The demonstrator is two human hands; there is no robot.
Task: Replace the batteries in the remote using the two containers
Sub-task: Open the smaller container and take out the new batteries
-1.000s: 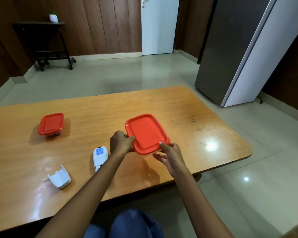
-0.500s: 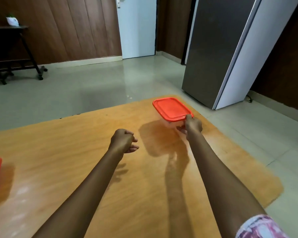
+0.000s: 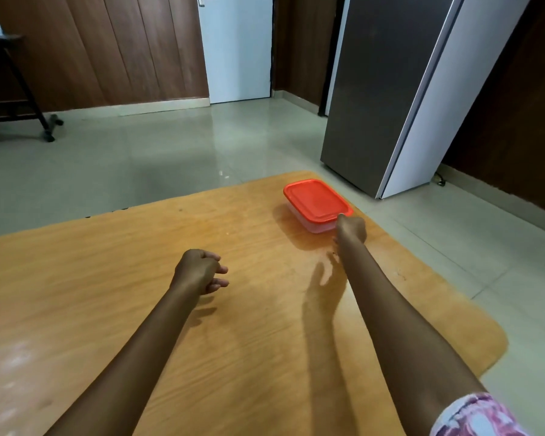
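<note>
At the far right corner of the wooden table sits the red-lidded container, flat on the surface, lid on, close to the table's edge. Your right hand is stretched out to it, fingers curled in at its near right corner. It looks like a pinch on the lid's rim there, though the back of the hand hides the fingertips and I cannot see how firm the hold is. Your left hand hovers over the middle of the table, well apart from the container, with its fingers loosely curled and nothing in them.

By my reading, you are parking this container out of the way at the corner, so the step in hand is setting down rather than opening. The clear base shows too little to tell what is inside. Neither the remote nor the second container can be made out in this view, so I cannot say how far along the battery swap is.

Next, you need to let go cleanly. Lift your fingers straight off the corner without dragging, since the container is near the edge and a sideways tug could tip it onto the floor. Then turn back toward the remote, with the free left hand ready to pick it up.
</note>
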